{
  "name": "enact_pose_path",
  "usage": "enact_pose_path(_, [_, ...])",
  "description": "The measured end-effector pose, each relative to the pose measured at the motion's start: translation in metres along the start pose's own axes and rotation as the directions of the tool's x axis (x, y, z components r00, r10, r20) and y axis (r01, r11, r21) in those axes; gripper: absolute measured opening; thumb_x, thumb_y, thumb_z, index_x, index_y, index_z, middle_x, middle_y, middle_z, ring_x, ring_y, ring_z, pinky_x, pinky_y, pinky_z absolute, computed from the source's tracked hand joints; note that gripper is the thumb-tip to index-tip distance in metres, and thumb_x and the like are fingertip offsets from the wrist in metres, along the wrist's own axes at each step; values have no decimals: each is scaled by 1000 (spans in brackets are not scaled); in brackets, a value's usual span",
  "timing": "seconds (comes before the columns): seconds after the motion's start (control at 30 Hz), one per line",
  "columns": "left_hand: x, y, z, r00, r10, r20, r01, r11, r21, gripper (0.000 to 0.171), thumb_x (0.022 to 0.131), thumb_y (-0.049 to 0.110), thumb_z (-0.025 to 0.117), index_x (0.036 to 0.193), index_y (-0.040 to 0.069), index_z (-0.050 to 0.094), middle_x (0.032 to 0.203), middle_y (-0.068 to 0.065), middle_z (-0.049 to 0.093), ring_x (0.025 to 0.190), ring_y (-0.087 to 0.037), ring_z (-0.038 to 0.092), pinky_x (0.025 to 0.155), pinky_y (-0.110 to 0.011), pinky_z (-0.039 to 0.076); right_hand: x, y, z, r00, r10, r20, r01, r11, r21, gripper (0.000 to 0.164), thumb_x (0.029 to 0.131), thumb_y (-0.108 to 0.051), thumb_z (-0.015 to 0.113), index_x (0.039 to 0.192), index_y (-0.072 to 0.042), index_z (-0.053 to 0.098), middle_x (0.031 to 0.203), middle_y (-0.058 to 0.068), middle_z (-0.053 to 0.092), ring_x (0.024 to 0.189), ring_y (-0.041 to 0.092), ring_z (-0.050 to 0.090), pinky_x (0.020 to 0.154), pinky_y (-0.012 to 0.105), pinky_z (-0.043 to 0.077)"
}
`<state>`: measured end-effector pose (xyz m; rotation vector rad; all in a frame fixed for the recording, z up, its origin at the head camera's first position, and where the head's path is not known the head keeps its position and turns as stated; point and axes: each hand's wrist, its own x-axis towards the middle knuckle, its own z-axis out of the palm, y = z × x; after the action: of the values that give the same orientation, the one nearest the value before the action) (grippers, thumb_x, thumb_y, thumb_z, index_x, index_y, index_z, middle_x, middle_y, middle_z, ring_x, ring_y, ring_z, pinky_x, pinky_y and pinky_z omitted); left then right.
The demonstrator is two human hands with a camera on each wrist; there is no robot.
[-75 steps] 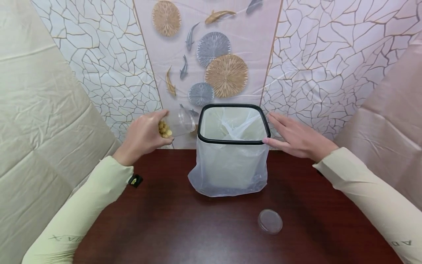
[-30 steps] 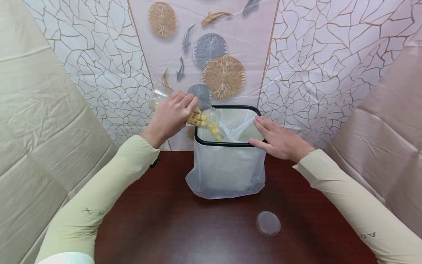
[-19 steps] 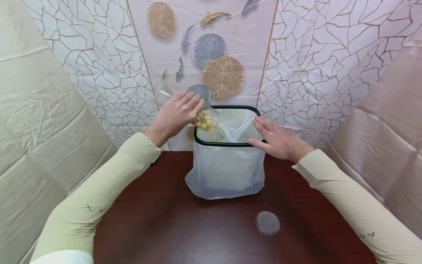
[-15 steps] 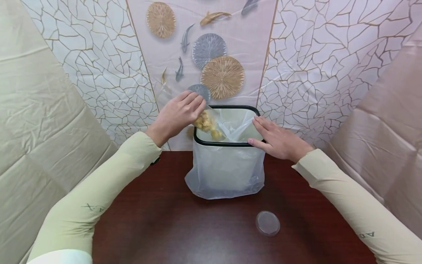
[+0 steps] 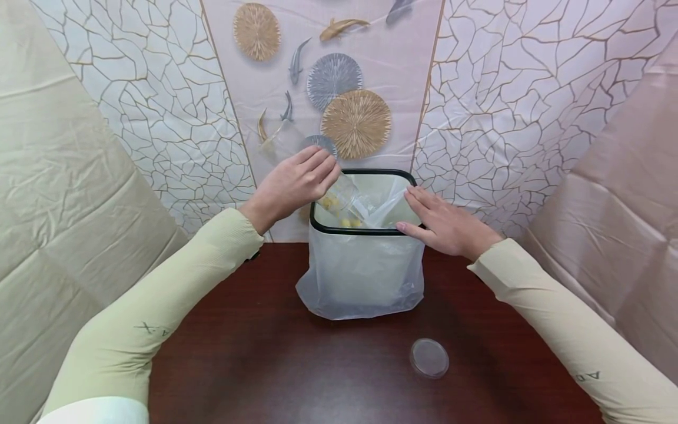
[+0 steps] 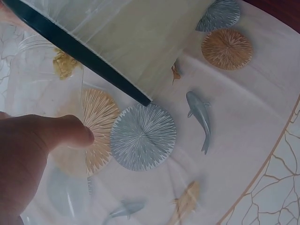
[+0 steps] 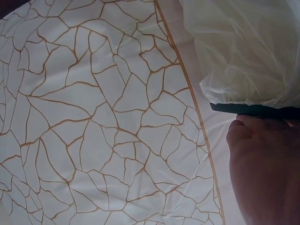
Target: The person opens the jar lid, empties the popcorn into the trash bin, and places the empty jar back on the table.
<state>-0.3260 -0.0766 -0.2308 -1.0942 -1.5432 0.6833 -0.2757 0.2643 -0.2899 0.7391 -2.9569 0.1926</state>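
Note:
My left hand (image 5: 296, 182) grips a clear plastic jar (image 5: 344, 189), tilted with its mouth down inside the near left of the bin's opening. A few yellow lumpy pieces (image 5: 331, 202) show in its lower end; the left wrist view has a small clump (image 6: 64, 64) near the mouth. The pale bin has a black rim (image 5: 365, 231) and a translucent liner bag (image 5: 365, 277) folded down over its outside. With fingers straight, my right hand (image 5: 447, 221) rests on the rim's right side. Its fingertips lie just under the rim in the right wrist view.
A round clear lid (image 5: 429, 358) lies on the dark wooden table (image 5: 296, 371), in front of the bin to the right. Behind the bin hangs a patterned cloth backdrop (image 5: 477, 118), and beige cloth panels (image 5: 69, 206) stand on both sides.
My left hand has brought the jar rightward and tipped it over the bin; yellow pieces have poured out, leaving few inside. My right hand has moved slightly left onto the rim.

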Motion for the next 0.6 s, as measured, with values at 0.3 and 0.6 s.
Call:
enact_pose_path(0.3, [4, 3, 2, 998, 65, -20, -64, 997, 38, 29, 107, -2, 47, 122, 2, 72, 116, -12, 73, 108, -26, 68, 107, -36, 53, 0, 0, 0, 1000, -2, -7, 2, 1000, -3, 88, 108, -62, 39, 167, 0, 18, 177, 21, 14, 165, 40, 13, 131, 58, 19])
enact_pose_path(0.6, [2, 2, -4, 992, -107, 60, 113, 988, -106, 32, 103, -9, 47, 125, -2, 69, 122, -15, 74, 116, -31, 70, 110, -40, 52, 0, 0, 0, 1000, -3, -6, 3, 1000, -9, 88, 108, -61, 40, 167, 0, 18, 177, 21, 13, 164, 41, 14, 131, 59, 19])
